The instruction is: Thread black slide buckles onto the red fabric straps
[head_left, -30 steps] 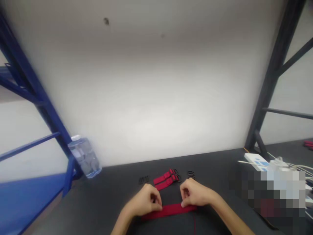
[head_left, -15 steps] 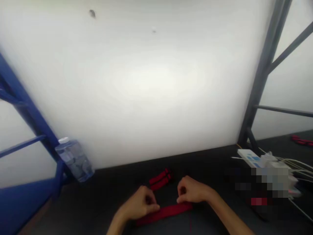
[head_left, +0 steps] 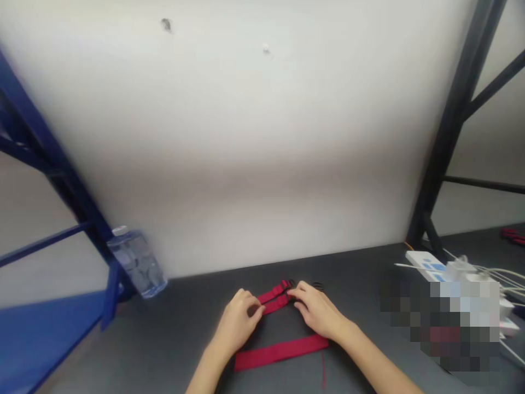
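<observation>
A folded red strap (head_left: 275, 305) with black buckles lies on the dark table between my hands. My left hand (head_left: 239, 320) has its thumb and fingers closed on the strap's left end. At the buckle end, the curled fingers of my right hand (head_left: 315, 311) hold the strap, partly hiding it. Nearer to me, a flat red webbing strip (head_left: 281, 352) lies untouched by the fingertips, its right end beside my right wrist. A thin red thread (head_left: 324, 371) trails below that end.
A clear plastic bottle (head_left: 139, 265) with a white cap leans by the blue frame (head_left: 77, 202) on the left. To the right are a white power strip (head_left: 422, 261), plugs and cables, and a dark post (head_left: 438, 148). Small black rings (head_left: 318, 286) lie behind my right hand.
Both hands have left the flat red strip and moved away from me to the buckled red strap. The strip now lies flat and fully uncovered. The view has shifted slightly.
</observation>
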Demonstrator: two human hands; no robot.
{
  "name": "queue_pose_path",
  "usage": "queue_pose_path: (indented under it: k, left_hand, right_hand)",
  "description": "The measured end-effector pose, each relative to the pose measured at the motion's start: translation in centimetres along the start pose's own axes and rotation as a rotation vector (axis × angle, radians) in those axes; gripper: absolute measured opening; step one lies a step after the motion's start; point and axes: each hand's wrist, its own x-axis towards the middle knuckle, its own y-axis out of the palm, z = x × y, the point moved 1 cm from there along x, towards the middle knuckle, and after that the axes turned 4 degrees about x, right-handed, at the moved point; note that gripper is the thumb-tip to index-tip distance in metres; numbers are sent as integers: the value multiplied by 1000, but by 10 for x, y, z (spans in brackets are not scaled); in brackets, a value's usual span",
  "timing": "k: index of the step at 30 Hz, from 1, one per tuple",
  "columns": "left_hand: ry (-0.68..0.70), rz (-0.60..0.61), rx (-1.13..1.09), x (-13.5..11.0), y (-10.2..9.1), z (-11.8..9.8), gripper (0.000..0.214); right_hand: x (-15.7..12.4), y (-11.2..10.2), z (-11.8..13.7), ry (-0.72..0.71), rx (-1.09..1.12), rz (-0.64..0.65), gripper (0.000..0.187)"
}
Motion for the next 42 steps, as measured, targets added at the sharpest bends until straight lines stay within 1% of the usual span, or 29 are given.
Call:
queue_pose_path:
  k: [3, 7, 9, 13, 15, 17, 18, 19, 21, 23, 26, 30, 33, 37, 42]
  left_hand:
    - [-10, 37, -3, -1, 3, 1, 12]
    - [-3, 78, -29, -3, 4, 3, 12]
    - [7, 97, -51, -3, 2, 4, 12]
    - [10, 104, -76, -2, 1, 2, 16]
    - [8, 63, -83, -1, 1, -1, 19]
    - [-10, 9, -108, 0, 2, -6, 27]
    - [-29, 0, -135, 0, 3, -8, 33]
    - [-53, 13, -175, 0, 4, -10, 39]
    - [-93, 78, -276, 1, 5, -13, 48]
    - [-103, 127, -373, 1, 6, -16, 52]
    - [-114, 123, -485, 1, 9, -17, 51]
    - [-191, 190, -711, 2, 18, -16, 49]
    - [-208, 193, -835, 3, 24, -15, 47]
    - [-232, 180, -908, 4, 28, -15, 45]
    - [-214, 194, -925, 3, 28, -16, 45]
  right_hand:
    - [-1, 0, 0, -13, 8, -4, 26]
    - [-1, -2, 5, -19, -3, -44, 9]
    - [-2, -3, 8, -13, -20, -42, 12]
    - [-3, -4, 11, -4, -55, 13, 16]
    - [-2, -3, 11, 1, -12, -6, 20]
    - [-1, -1, 12, 4, 80, -53, 27]
    - [0, 0, 13, 7, 135, -78, 30]
    - [1, 2, 13, 9, 190, -99, 31]
    - [3, 4, 13, -2, 285, -128, 31]
    - [4, 5, 14, -23, 350, -148, 32]
    - [3, 5, 16, -70, 407, -167, 34]
    - [1, 4, 22, -134, 451, -173, 38]
    - [1, 4, 24, -155, 451, -167, 43]
    - [0, 4, 26, -174, 445, -177, 42]
    - [-2, 2, 34, -213, 446, -179, 42]
